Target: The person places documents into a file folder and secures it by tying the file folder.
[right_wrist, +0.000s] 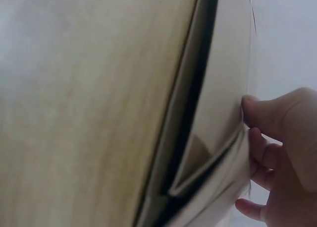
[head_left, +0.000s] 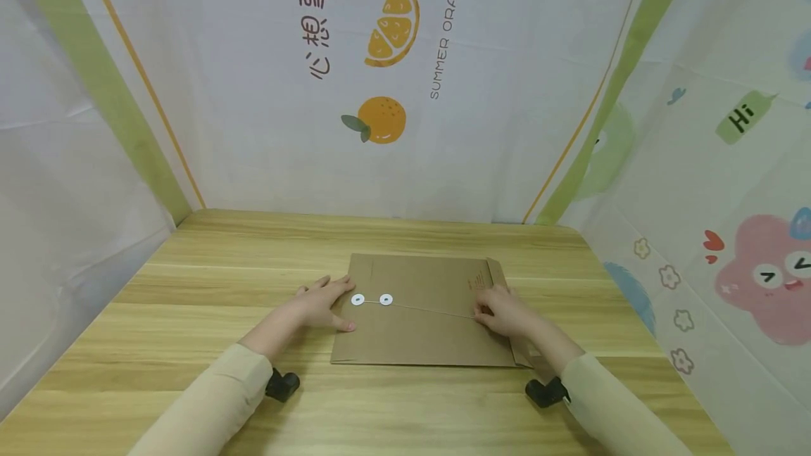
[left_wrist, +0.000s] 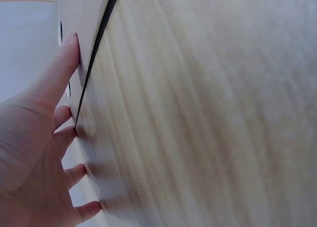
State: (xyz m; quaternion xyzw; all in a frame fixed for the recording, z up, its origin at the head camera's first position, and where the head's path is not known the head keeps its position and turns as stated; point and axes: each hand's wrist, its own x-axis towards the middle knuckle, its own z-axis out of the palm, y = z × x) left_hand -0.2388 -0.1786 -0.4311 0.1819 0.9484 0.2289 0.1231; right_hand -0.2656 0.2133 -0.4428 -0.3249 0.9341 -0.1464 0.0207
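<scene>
A brown kraft paper envelope (head_left: 421, 343) lies flat on the wooden table. Two white disc buttons (head_left: 386, 299) sit near its left end, joined by a thin string (head_left: 437, 311) that stretches right across the envelope. My right hand (head_left: 505, 312) pinches the string's far part between thumb and fingers, over the envelope's right end. That end gapes a little, its flap (head_left: 497, 273) folded outward; the right wrist view shows the dark opening between the paper layers (right_wrist: 225, 73). My left hand (head_left: 319, 307) rests spread at the left edge, thumb on the paper, some fingertips on the table.
The wooden table (head_left: 412, 414) extends around the envelope on all sides. White printed cloth (head_left: 253, 125) hangs behind it and along both sides. Black wrist-worn devices (head_left: 283, 385) stick out below both sleeves, close above the tabletop.
</scene>
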